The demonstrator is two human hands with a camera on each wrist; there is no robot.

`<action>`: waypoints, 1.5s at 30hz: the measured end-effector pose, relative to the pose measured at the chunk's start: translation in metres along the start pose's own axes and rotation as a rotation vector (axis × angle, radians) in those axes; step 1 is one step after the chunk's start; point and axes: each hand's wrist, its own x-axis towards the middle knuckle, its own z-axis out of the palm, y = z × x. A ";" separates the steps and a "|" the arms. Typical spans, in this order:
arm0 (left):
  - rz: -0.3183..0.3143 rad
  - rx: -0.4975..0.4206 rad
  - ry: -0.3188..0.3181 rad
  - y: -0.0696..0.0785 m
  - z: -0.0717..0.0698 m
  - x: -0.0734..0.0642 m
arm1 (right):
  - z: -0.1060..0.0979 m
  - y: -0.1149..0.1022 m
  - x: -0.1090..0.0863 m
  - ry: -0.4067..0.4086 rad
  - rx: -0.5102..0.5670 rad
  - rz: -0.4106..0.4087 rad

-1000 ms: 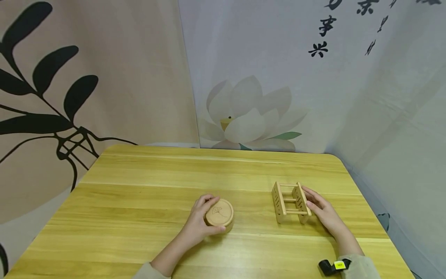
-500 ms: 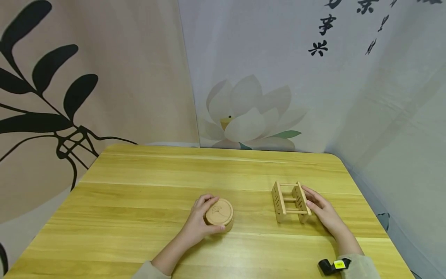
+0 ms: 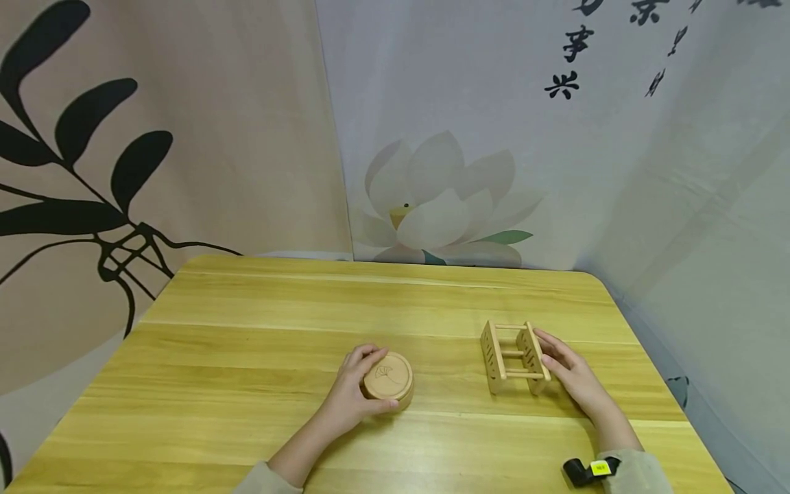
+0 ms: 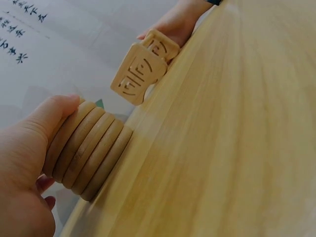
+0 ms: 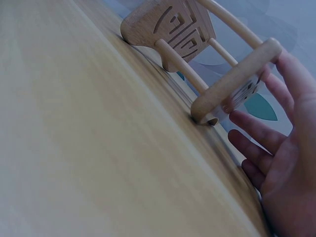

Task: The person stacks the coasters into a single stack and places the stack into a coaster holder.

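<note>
A stack of round wooden coasters [image 3: 390, 379] stands on the table, a leaf design engraved on its top piece. My left hand [image 3: 353, 390] grips the stack from its left side, thumb near and fingers on the far side. In the left wrist view several layered discs [image 4: 85, 150] show beneath that hand. To the right stands a small wooden rack [image 3: 493, 357], two carved panels joined by dowels. My right hand [image 3: 577, 379] rests at the outside of its right panel [image 5: 236, 81], thumb and index finger against it, the other fingers loose.
The wooden table [image 3: 265, 309] spreads around both hands. Behind it hang cloth curtains [image 3: 469, 89] with a printed lotus, dark leaves and writing. A black device [image 3: 590, 472] with a yellow label sits at the right sleeve.
</note>
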 end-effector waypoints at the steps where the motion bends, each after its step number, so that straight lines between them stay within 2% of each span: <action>1: 0.000 -0.001 0.000 0.000 0.000 0.000 | 0.000 0.000 0.000 0.002 0.001 -0.002; 8: 0.013 0.013 -0.001 0.001 -0.001 0.000 | 0.000 -0.002 0.000 0.007 0.005 -0.007; 20: 0.001 0.000 -0.004 0.001 0.001 -0.001 | 0.002 -0.006 -0.002 0.017 -0.004 -0.039; 29: -0.005 -0.018 -0.008 0.002 0.000 -0.002 | 0.002 -0.019 -0.002 0.129 -0.024 -0.109; 33: -0.009 -0.023 -0.012 0.001 0.000 -0.003 | 0.004 -0.030 -0.002 0.155 -0.014 -0.134; 38: -0.017 -0.054 -0.014 0.003 -0.002 -0.004 | 0.004 -0.034 -0.001 0.175 0.001 -0.151; 42: -0.032 -0.068 -0.009 0.002 -0.004 -0.006 | 0.006 -0.045 0.000 0.193 -0.004 -0.205; 45: -0.040 -0.071 0.002 0.000 -0.006 -0.009 | 0.009 -0.056 0.002 0.198 0.001 -0.297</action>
